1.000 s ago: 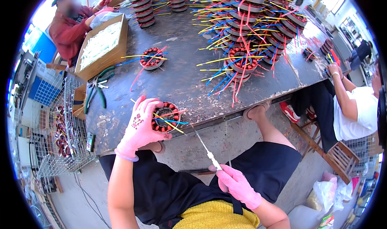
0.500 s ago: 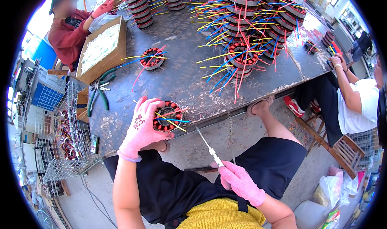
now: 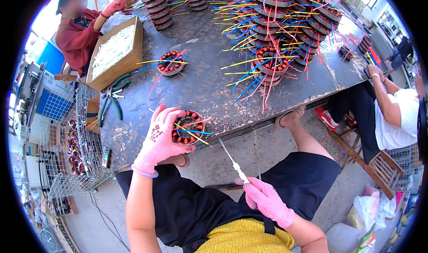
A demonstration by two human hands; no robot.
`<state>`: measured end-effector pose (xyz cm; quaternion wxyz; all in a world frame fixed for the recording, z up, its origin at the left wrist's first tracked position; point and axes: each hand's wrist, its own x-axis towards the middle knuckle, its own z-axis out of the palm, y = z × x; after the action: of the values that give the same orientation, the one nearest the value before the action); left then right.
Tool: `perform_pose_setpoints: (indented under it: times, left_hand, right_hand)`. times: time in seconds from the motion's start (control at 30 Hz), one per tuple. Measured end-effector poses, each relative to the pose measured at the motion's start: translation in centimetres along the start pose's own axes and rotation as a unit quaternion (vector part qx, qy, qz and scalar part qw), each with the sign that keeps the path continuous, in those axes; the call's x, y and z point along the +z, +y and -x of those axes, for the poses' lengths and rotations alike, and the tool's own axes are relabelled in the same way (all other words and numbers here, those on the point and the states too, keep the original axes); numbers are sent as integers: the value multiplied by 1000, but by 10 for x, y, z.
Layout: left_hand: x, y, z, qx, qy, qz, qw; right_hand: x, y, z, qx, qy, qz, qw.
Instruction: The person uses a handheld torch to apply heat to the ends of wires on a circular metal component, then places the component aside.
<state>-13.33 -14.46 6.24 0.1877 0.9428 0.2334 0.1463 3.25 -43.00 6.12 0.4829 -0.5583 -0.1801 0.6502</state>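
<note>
pink-gloved, the left hand (image 3: 157, 139) stays curled round the wire-wound ring (image 3: 197, 139) at the near edge of the table (image 3: 209, 86), as a second ago; the right hand (image 3: 269, 202) still grips a white-handled tool (image 3: 238, 169), its tip just off the ring. past the box (image 3: 118, 67), a co-worker's glove (image 3: 116, 5) (fingers pointing up) is held higher than before.

A lane for a hand runs forward over the bare middle of the tabletop (image 3: 209, 81), between the lone wound stator (image 3: 170, 69) and the tall stator stack (image 3: 270, 68), whose splayed leads jut in from the right. Leftward, the green-handled pliers (image 3: 117, 107) and cardboard box (image 3: 129, 49) stand in the way. Leads of the held stator (image 3: 195, 119) poke rightward near the tip of the slim white-handled tool (image 3: 236, 167), with open air between.
</note>
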Motion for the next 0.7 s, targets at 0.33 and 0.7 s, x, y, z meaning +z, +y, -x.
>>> perform_pose_setpoints:
  times: [0.33,0.7]
  left_hand:
    - [-1,2,-1,-7,-1,-3,1000]
    - [1,1,0,-11,0,-7,1000]
  right_hand:
    - [0,-4,1,6,5,51,999]
    - [0,-4,2,12,3,12,1000]
